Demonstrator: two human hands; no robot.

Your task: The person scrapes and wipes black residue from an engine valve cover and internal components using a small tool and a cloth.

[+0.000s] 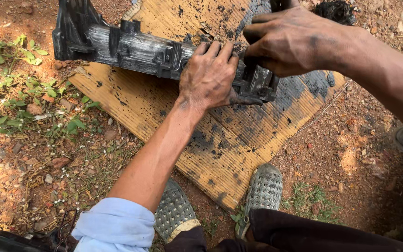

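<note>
The left hand (209, 77), smeared black, is pressed palm-down on a long, dark, grease-coated metal part (141, 51), fingers curled over its far edge. The right hand (288, 39) is clamped around the part's right end. The part is laid across a stained wooden board (220, 149) on reddish dirt ground (350, 154).
</note>
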